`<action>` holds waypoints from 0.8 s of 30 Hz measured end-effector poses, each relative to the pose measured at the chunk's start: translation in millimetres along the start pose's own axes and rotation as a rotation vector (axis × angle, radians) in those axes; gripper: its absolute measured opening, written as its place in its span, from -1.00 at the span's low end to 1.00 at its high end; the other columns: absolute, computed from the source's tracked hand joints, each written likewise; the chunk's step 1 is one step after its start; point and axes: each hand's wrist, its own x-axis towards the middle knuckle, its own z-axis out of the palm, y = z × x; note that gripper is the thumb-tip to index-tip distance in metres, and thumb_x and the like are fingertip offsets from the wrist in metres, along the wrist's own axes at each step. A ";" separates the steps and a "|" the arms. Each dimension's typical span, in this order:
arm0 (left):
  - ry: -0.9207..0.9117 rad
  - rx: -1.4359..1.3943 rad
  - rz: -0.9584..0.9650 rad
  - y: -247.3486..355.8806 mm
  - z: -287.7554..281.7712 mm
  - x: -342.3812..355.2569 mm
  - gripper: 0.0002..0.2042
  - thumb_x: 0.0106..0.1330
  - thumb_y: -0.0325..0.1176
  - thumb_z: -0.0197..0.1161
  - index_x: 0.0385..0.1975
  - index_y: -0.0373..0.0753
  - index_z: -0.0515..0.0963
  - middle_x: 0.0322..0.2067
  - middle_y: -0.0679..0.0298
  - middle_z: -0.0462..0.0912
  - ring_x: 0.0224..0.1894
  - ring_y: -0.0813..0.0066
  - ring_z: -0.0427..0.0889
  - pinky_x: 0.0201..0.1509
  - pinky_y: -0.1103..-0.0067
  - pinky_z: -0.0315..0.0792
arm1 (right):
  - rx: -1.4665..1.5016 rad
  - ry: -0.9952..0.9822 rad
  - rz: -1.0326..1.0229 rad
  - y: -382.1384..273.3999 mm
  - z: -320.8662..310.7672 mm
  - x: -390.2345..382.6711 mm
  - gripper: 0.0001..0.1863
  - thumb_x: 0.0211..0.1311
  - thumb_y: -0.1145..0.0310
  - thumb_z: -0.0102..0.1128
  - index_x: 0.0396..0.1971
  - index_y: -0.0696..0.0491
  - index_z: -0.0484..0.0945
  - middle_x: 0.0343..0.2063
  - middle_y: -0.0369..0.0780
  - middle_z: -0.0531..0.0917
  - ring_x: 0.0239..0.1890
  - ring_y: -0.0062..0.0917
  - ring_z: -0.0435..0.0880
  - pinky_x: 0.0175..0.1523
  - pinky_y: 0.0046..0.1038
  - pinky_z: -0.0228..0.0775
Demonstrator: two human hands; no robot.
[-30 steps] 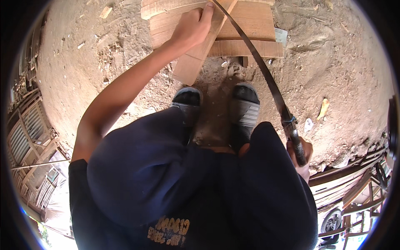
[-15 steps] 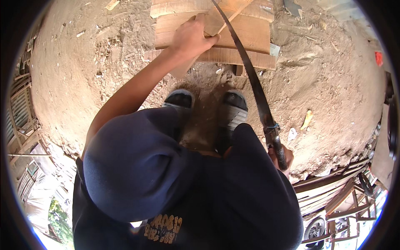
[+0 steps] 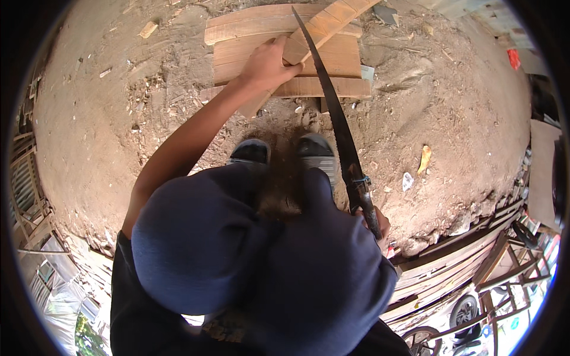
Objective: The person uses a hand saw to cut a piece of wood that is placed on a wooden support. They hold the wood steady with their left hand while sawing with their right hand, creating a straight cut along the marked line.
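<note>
In the upper middle, my left hand point(image 3: 272, 64) is closed around the lower end of a wooden board point(image 3: 332, 28), its thumb towards the right. The board slants up to the right across a low wooden bench point(image 3: 237, 58). Below the hand, a paler wood end point(image 3: 256, 105) juts past the bench's near edge; I cannot tell whether it belongs to the same board. My right hand point(image 3: 383, 226), lower right, grips the dark handle of a long handsaw point(image 3: 333, 110). Its blade runs up and left, crossing over the board in this view, tip near the bench's far side. Contact between blade and wood cannot be made out.
My sandalled feet point(image 3: 250, 153) stand on the dirt ground just before the bench. Wood chips and scraps lie about, with a yellow object point(image 3: 424, 159) and a clear plastic scrap point(image 3: 407, 181) at right. Stacked planks point(image 3: 439, 267) and motorcycle wheels point(image 3: 464, 311) are at lower right.
The whole view has shifted, so the bench and saw now sit further left, and more of the board and the saw tip show. Both hands keep their holds.
</note>
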 end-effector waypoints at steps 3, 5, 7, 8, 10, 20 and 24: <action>-0.001 0.038 -0.010 -7.0 0.9 -2.1 -0.45 0.10 -0.11 0.34 -0.16 -0.51 0.39 -0.28 -0.22 0.62 -0.17 -0.11 0.66 -0.04 0.23 0.54 | -0.045 0.004 0.010 -18.6 8.0 0.0 -0.77 0.25 0.36 0.24 -0.47 0.22 0.51 -0.66 -0.29 0.51 -0.56 -0.72 0.37 -0.49 -0.55 0.21; -0.034 0.057 -0.059 -4.0 0.1 -2.7 -0.40 0.13 -0.06 0.34 -0.06 -0.48 0.36 -0.21 -0.22 0.60 -0.12 -0.11 0.64 -0.01 0.24 0.52 | -0.062 0.008 0.013 -19.2 10.2 -2.9 -0.79 0.24 0.39 0.24 -0.49 0.22 0.50 -0.66 -0.29 0.51 -0.55 -0.72 0.38 -0.49 -0.55 0.22; -0.099 0.056 -0.152 -0.3 1.1 -2.7 -0.31 0.18 0.00 0.33 0.12 -0.44 0.31 -0.10 -0.20 0.58 -0.03 -0.10 0.61 0.07 0.24 0.48 | -0.053 0.029 -0.004 -15.2 9.7 -7.1 -0.79 0.22 0.42 0.25 -0.49 0.23 0.49 -0.67 -0.28 0.50 -0.55 -0.72 0.39 -0.49 -0.54 0.23; -0.063 0.070 -0.127 1.8 2.4 -5.5 -0.31 0.17 0.01 0.33 0.08 -0.47 0.31 -0.12 -0.23 0.57 -0.05 -0.10 0.61 0.04 0.25 0.49 | -0.002 0.020 -0.015 -17.8 9.0 -11.5 -0.79 0.22 0.41 0.25 -0.49 0.22 0.49 -0.66 -0.28 0.50 -0.54 -0.72 0.41 -0.49 -0.53 0.25; 0.015 0.100 -0.083 2.2 0.5 -16.4 -0.30 0.15 0.05 0.33 0.00 -0.53 0.32 -0.15 -0.29 0.56 -0.10 -0.09 0.63 -0.02 0.27 0.52 | 0.026 0.010 -0.114 -20.9 11.2 -17.6 -0.80 0.21 0.42 0.25 -0.50 0.22 0.48 -0.67 -0.28 0.50 -0.53 -0.72 0.41 -0.49 -0.53 0.24; -0.053 0.119 -0.180 7.9 -9.3 -39.7 -0.25 0.23 0.04 0.25 0.21 -0.47 0.22 -0.08 -0.27 0.56 -0.05 -0.19 0.60 0.03 0.22 0.49 | 0.025 -0.061 -0.114 -16.5 9.9 -17.2 -0.85 0.19 0.49 0.15 -0.31 0.24 0.59 -0.54 -0.22 0.60 -0.50 -0.65 0.53 -0.41 -0.53 0.32; -0.075 0.115 -0.204 9.2 -10.9 -39.3 -0.27 0.24 0.03 0.24 0.20 -0.47 0.23 -0.11 -0.26 0.58 -0.07 -0.18 0.61 0.00 0.23 0.50 | -0.006 -0.040 -0.165 -14.8 7.7 -23.7 -0.80 0.18 0.44 0.16 -0.26 0.23 0.60 -0.53 -0.21 0.62 -0.48 -0.64 0.57 -0.39 -0.53 0.36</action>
